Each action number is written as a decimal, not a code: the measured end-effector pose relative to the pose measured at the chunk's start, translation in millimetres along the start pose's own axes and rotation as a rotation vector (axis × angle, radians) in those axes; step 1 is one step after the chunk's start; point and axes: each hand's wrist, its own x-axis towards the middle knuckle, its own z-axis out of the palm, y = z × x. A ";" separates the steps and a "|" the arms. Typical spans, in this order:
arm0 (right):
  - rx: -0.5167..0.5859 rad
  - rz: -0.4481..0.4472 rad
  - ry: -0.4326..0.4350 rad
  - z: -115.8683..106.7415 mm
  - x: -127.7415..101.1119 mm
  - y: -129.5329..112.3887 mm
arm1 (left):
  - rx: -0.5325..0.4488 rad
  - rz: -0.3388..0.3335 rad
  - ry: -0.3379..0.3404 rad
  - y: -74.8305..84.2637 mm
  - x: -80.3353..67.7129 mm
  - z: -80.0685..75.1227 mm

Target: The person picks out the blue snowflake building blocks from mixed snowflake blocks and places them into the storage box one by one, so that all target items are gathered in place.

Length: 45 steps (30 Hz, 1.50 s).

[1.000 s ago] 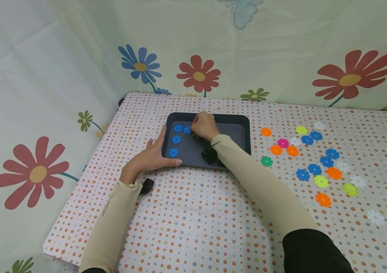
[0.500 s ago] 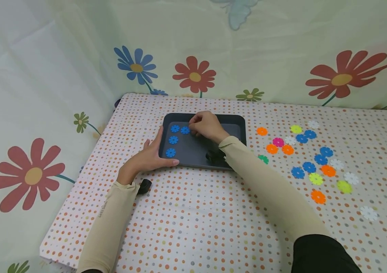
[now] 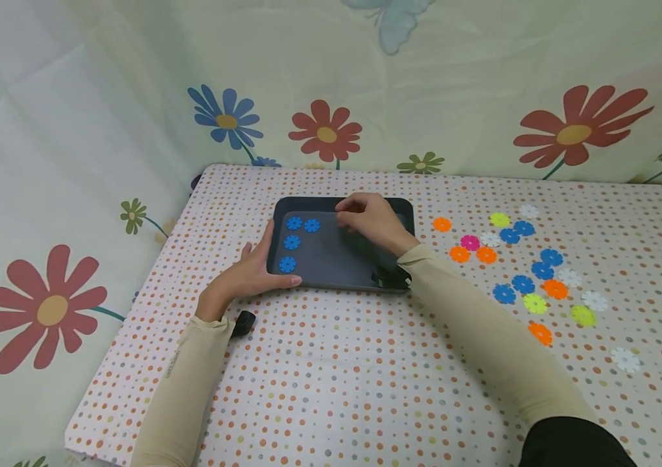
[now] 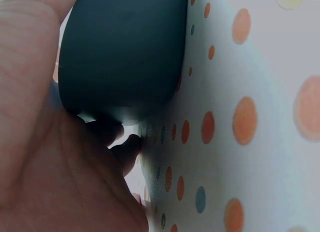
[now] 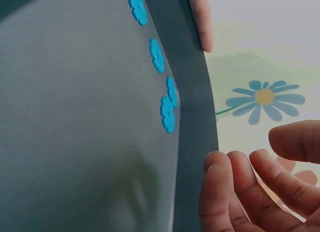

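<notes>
Lifted off the second far-row disc and drifted right since a second ago: right hand [image 3: 373, 222], now hovering over the middle of the dark tray [image 3: 342, 285], fingers loosely curled, nothing between them. Left hand [image 3: 249, 272] flat along the tray's near-left corner, thumb on the near rim, bracing it. Four blue discs [image 3: 294, 224] laid in the tray's left end. Judged well short of done: five more blue discs [image 3: 522, 284] lying among mixed colours on the dotted table [image 3: 331, 376], right of the tray.
</notes>
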 end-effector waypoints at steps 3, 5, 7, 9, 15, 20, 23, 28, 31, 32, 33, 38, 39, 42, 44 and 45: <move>0.013 -0.006 0.001 -4.6 -6.5 2.0 | 0.000 -0.011 0.003 -1.0 -1.2 0.2; 0.013 -0.020 0.003 -7.9 -11.7 3.1 | -0.004 -0.009 0.005 -1.2 -1.4 0.7; 0.015 -0.039 0.005 -11.3 -17.0 4.8 | -0.004 -0.009 0.004 -1.2 -1.5 1.1; 0.017 -0.059 0.007 -15.2 -22.8 5.1 | -0.004 -0.008 0.004 -1.0 -1.5 1.3; 0.011 -0.066 0.018 -27.9 -38.4 3.9 | 0.012 -0.018 0.004 0.4 -1.2 0.5; 0.009 -0.055 0.040 -36.3 -48.8 4.7 | 0.016 -0.012 0.010 1.3 -2.6 -0.7; 0.027 -0.054 0.040 -39.7 -54.0 5.5 | 0.018 -0.005 0.009 0.6 -2.6 -1.3; 0.028 -0.053 0.044 -47.2 -64.6 8.4 | 0.016 -0.005 -0.001 -0.4 -1.9 -0.3; 0.029 -0.053 0.055 -52.7 -71.7 10.4 | 0.012 -0.003 -0.001 0.3 -1.5 0.4; 0.030 -0.053 0.058 -54.7 -74.3 11.2 | 0.012 -0.002 -0.001 0.3 -1.0 0.6; 0.031 -0.056 0.062 -56.5 -76.4 12.4 | 0.014 -0.003 -0.001 0.3 -1.0 0.8; 0.021 -0.063 0.092 -65.1 -87.8 16.0 | 0.013 -0.009 -0.001 0.6 -1.0 1.1; 0.016 -0.062 0.100 -66.8 -89.9 16.5 | 0.010 -0.012 -0.001 0.9 -1.5 1.2; 0.000 -0.047 0.109 -72.4 -96.9 18.3 | 0.007 -0.017 0.001 1.0 -2.1 1.2; -0.014 -0.034 0.114 -76.5 -101.8 20.4 | 0.004 -0.017 0.001 0.7 -2.1 1.4; -0.023 -0.029 0.117 -78.5 -103.6 22.4 | 0.005 -0.018 0.000 0.5 -2.0 1.7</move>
